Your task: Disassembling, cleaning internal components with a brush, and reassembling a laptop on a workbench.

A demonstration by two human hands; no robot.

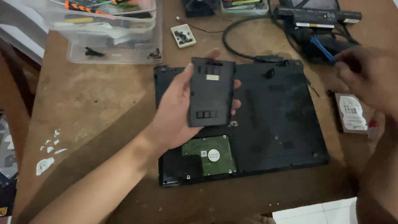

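Observation:
A black laptop (277, 120) lies bottom-up on the brown table (99, 103). Its drive bay is uncovered, showing a hard drive (210, 154) with a green circuit board. My left hand (176, 114) holds the black plastic bay cover (211, 92) above the laptop's left half, fingers wrapped behind it. My right hand (367, 76), blurred, hovers at the right edge near a second hard drive (352, 113) with a white label lying on the table; I cannot tell whether it grips anything.
A clear plastic box (112, 33) with tools stands at the back left. A small white tray (183, 35) holds screws. A laptop battery (319, 16) and black cables (240, 45) lie at the back right. White paint flecks (47, 155) mark the table's left.

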